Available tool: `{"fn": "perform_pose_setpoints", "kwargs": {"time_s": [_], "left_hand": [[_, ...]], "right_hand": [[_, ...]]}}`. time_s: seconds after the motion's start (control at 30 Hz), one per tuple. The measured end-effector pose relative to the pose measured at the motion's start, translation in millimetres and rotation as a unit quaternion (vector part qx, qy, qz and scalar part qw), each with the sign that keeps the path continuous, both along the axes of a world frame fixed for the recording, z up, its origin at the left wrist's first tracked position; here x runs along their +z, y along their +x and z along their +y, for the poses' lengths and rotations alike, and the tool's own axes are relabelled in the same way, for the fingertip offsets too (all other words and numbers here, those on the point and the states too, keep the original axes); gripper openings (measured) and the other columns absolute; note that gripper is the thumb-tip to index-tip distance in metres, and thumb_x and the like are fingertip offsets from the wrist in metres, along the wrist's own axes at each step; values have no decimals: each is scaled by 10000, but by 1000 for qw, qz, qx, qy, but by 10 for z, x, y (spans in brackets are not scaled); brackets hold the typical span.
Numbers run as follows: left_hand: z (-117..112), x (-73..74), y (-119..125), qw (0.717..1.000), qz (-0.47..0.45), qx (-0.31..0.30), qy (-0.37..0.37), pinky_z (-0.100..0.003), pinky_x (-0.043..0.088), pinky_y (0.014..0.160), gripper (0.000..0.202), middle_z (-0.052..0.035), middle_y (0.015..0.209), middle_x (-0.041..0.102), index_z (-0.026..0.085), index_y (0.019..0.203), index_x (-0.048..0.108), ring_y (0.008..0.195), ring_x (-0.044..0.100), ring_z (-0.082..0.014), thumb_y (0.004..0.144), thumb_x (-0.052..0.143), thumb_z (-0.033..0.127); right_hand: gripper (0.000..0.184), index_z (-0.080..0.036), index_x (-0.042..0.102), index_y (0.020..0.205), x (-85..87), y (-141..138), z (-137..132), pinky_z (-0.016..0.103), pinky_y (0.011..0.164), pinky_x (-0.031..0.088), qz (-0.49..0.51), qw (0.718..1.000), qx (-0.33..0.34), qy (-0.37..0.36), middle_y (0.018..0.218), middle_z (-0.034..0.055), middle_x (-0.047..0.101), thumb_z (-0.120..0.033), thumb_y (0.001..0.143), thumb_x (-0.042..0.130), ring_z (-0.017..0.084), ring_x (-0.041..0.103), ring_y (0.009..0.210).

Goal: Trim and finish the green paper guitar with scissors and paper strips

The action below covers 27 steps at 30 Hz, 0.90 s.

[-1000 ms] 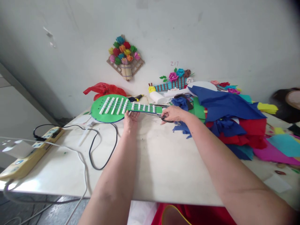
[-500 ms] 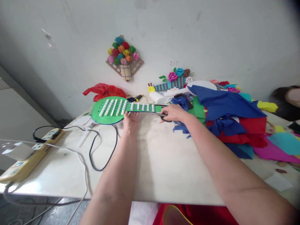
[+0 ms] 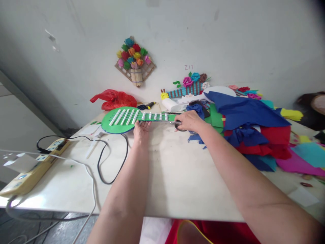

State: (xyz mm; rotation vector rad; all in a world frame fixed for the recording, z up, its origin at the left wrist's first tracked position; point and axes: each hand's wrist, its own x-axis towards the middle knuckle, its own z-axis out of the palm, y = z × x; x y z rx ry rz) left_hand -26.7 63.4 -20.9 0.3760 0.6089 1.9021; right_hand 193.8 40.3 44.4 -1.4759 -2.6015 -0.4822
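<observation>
A green craft guitar [image 3: 118, 126] with white crossbars and thin strings is held over the table, its round body to the left and its narrow neck pointing right. My left hand [image 3: 141, 130] grips its lower edge where body and neck meet; some of the fingers are hidden behind it. At the neck's far end, my right hand [image 3: 189, 121] is closed around dark-handled scissors [image 3: 180, 128]. Their blades lie along the neck's lower edge, and I cannot tell whether they are apart.
Blue cloth-like sheets [image 3: 243, 110] and red ones [image 3: 276, 140] are heaped at the right. A yellowish power strip [image 3: 38, 166] with cables lies at the left. Behind the guitar are a red plastic bag [image 3: 114, 99], yellow-black pliers [image 3: 149, 105] and a white roll [image 3: 171, 104].
The guitar's round body has tipped a little and shifted slightly right, so its face looks flatter. Both hands keep nearly the same places, the right still on the scissors.
</observation>
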Motion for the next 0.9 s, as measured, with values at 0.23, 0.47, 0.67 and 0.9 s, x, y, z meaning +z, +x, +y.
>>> {"fn": "perform_pose_setpoints", "kwargs": {"time_s": [0.23,0.47,0.67,0.9], "left_hand": [[12,-5,-7,1000,5,0,-12,-371,510,748,201,-114,919,614,156,1022,464,865,630,-205,853,376,218],[15,6,-18,999,11,8,-34,-374,512,743,183,-106,900,612,152,1002,456,864,630,-203,850,368,202],[-5,26,-3,999,30,10,-38,-387,512,738,198,-134,963,604,135,1019,447,888,627,-222,836,387,184],[-6,47,-19,997,33,3,-68,-387,516,732,229,-148,1007,600,137,1054,442,905,622,-222,847,357,184]], "right_hand": [[259,-229,623,914,-8,-19,-11,275,605,297,-20,999,9,25,876,49,665,-384,726,535,205,587,795],[250,-205,608,958,-33,-33,-34,279,622,293,-26,999,12,24,932,72,654,-325,754,527,202,571,828],[242,-212,602,971,-50,-45,-36,280,627,293,-27,998,36,36,930,62,654,-279,749,535,205,564,841],[213,-219,596,952,-127,-54,-27,277,608,282,-18,997,59,49,943,53,647,-286,758,538,202,558,871]]}}
